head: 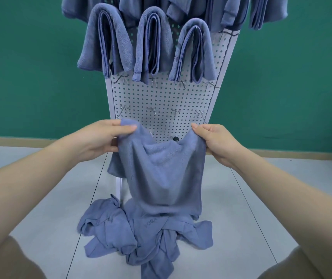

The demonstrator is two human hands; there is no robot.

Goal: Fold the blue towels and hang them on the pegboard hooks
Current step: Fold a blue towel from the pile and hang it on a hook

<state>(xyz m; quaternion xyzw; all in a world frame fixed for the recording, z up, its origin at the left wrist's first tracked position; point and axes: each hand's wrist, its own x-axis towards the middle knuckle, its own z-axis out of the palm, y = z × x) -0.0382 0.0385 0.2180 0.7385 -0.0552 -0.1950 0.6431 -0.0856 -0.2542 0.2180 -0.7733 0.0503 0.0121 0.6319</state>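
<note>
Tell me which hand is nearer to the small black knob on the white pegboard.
The right hand. It grips the towel corner just right of the black knob; the left hand grips the other corner, farther off to the left.

Bare hooks (153,110) reachable mid pegboard (161,97); hung towels (151,47) block upper rows (pile (141,228) underfoot).

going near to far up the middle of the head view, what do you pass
pile of towels on the floor → held towel → bare pegboard hooks → folded towels hung on the pegboard
</note>
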